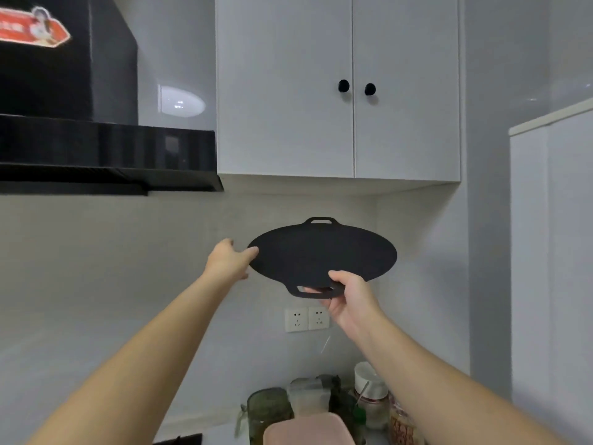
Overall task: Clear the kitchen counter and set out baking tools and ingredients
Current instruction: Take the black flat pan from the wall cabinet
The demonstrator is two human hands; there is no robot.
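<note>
A flat round black griddle pan [321,255] with a loop handle at each end is held up in the air in front of the tiled wall, below the white wall cabinet [288,91]. My right hand [348,295] grips the near loop handle, thumb on top and fingers under it. My left hand [229,260] holds the pan's left rim, its thumb lying on the edge.
A black range hood [106,149] juts out at upper left. Two wall sockets [307,318] sit below the pan. On the counter stand several jars and bottles [369,396], a glass jar [268,412] and a pink lidded container [308,430]. A tall white unit [552,252] is on the right.
</note>
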